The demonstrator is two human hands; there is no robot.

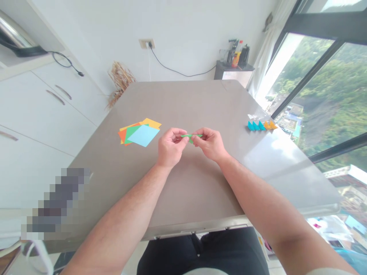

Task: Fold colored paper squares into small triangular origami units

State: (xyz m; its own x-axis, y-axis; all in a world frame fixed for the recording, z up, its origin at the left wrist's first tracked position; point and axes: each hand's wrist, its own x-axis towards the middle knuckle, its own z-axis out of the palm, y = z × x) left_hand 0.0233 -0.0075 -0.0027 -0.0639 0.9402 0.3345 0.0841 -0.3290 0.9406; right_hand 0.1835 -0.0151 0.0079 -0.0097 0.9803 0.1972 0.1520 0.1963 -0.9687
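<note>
Gripped a folded green paper [190,136] by both ends with left hand [171,147] and right hand [211,144], closing thumb and fingertips of each on it, over the middle of the table [183,107]. Had overlapping coloured sheets [145,134] towards the left edge, light blue uppermost, near the left hand. Had blue folded papers [256,126] and orange folded papers [270,125] lined up near the right edge.

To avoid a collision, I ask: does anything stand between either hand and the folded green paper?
Nothing visible does: the left hand and the right hand both pinch the folded green paper. The flat multicoloured paper sheets lie apart, to the left.
</note>
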